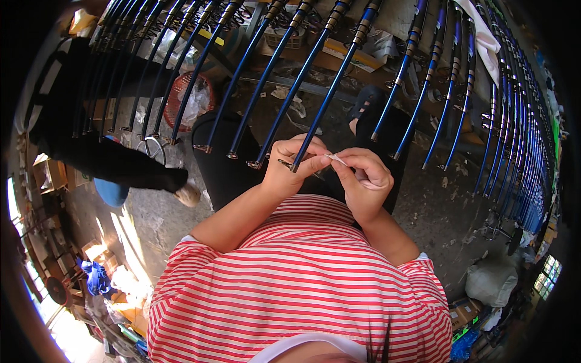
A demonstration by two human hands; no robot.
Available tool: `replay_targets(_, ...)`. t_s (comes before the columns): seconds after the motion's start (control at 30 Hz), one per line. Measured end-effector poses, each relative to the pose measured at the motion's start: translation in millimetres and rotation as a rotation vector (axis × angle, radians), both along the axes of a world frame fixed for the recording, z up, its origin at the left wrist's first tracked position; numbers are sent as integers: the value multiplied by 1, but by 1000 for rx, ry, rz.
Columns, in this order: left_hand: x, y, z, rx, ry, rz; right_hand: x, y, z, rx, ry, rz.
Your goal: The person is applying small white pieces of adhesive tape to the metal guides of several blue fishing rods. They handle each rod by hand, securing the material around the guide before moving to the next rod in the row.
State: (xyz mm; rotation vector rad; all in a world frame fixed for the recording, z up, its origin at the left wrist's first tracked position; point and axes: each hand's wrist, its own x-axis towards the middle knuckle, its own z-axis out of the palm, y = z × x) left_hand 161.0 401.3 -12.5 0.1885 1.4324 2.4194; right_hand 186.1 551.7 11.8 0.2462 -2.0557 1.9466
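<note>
Two hands: the left hand (281, 176) crosses under the lower end of the front rod (323, 106), the landmark for all places below; the right hand (367, 184) is just right of that end.
Right fingers: narrow, pinching a white strip between thumb and index finger.
Left fingers: narrow, tips at the strip's near end; whether they grip it, or touch the rod, cannot be told from where one stands.
White strip (336, 160): just right of the front rod's end, between both sets of fingertips; probably held there to keep so small a piece flat and in sight.
Forearms: angled inward below the front rod, presumably for steadiness.
Other rods (413, 121): ranked on both sides of the front rod, ends jutting toward the person; apparently spaced so each end can be reached singly.
Red basket (172, 109): left of the front rod, holding clear plastic; perhaps set aside to spare foot room.
</note>
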Motion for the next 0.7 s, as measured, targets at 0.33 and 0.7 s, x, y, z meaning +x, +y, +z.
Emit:
replay_targets(0.33, -41, -5, 11, 363, -405, -122, 1, 2, 18, -80, -6, 86)
replay_targets(0.7, -54, 4, 19, 848, -457, -429, -17, -10, 34, -99, 110, 295)
